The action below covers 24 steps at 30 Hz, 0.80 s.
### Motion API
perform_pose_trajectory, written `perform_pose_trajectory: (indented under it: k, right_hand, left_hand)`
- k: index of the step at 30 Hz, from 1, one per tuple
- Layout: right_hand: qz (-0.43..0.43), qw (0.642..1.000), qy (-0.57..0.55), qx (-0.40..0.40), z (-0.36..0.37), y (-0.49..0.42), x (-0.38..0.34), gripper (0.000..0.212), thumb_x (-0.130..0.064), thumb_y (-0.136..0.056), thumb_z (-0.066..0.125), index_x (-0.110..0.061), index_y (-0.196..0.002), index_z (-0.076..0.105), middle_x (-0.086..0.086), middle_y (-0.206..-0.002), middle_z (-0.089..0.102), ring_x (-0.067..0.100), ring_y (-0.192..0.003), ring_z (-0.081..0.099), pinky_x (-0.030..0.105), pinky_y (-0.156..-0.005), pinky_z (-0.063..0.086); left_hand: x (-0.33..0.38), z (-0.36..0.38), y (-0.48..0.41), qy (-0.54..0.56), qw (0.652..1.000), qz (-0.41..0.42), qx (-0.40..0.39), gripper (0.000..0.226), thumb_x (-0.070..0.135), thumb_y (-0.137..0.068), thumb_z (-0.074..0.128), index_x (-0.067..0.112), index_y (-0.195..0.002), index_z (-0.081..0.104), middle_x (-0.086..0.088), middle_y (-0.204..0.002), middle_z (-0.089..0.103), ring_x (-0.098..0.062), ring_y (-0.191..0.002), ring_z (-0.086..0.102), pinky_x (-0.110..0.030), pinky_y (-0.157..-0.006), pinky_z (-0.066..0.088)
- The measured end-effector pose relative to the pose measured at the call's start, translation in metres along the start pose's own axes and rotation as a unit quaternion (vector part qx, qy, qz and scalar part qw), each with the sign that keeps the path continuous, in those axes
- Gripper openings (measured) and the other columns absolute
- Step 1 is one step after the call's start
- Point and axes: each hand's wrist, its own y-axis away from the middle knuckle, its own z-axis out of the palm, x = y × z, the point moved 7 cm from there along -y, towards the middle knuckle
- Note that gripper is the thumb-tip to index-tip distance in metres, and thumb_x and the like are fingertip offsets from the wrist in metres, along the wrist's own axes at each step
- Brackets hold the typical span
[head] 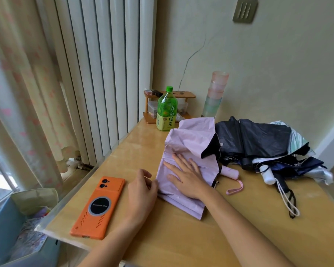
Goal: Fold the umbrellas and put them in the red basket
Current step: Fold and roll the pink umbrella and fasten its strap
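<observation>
A lilac umbrella (pixel 189 139) lies collapsed on the wooden table (pixel 177 232), its cloth spread in loose folds and its pink handle and wrist strap (pixel 232 176) pointing right. My right hand (pixel 187 175) presses flat on the cloth with straight fingers. My left hand (pixel 141 191) pinches the cloth's left edge between thumb and fingers. To the right lie a dark navy umbrella (pixel 255 139) and a white-patterned umbrella (pixel 301 151), heaped together unfolded, with a white handle (pixel 267 175) and cords toward me. No red basket is in view.
An orange phone (pixel 98 207) lies left of my left hand. A green tea bottle (pixel 167 110), a small wooden shelf (pixel 152 106) and stacked plastic cups (pixel 215 95) stand at the back by the wall. A radiator and curtain are left; a blue bin (pixel 12 228) sits below the table's left edge.
</observation>
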Motion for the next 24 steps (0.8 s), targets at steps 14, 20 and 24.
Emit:
perform_pose_trajectory:
  k: [14,20,24]
  right_hand:
    - [-0.091,0.987,-0.003,0.132,-0.036,0.095,-0.042,0.02,-0.042,-0.095,0.055,-0.025,-0.1,0.048,-0.007,-0.094,0.053,0.024,-0.081,0.058,0.039,-0.066,0.047]
    - [-0.157,0.975,0.007,0.159,-0.043,0.108,-0.044,0.014,-0.012,-0.087,0.063,-0.02,-0.093,0.052,-0.005,-0.086,0.049,0.019,-0.07,0.049,0.035,-0.056,0.044]
    - [-0.143,0.988,-0.021,0.047,-0.034,0.112,-0.042,0.006,-0.028,-0.095,0.058,-0.027,-0.098,0.053,-0.008,-0.093,0.052,0.015,-0.079,0.051,0.036,-0.066,0.047]
  left_hand:
    - [-0.005,-0.002,-0.004,0.048,0.999,-0.022,-0.002,0.018,0.014,-0.095,0.067,0.015,-0.107,0.054,0.006,-0.075,0.067,-0.003,-0.073,0.062,-0.012,-0.06,0.04]
    - [-0.003,-0.001,-0.004,0.048,0.998,-0.026,-0.007,0.018,0.01,-0.097,0.063,0.011,-0.112,0.054,0.005,-0.077,0.065,-0.007,-0.076,0.061,-0.016,-0.06,0.039]
    - [0.001,0.003,0.0,-0.019,1.0,0.001,-0.009,0.019,0.007,-0.087,0.059,0.014,-0.105,0.055,0.001,-0.081,0.063,-0.024,-0.082,0.061,-0.035,-0.065,0.04]
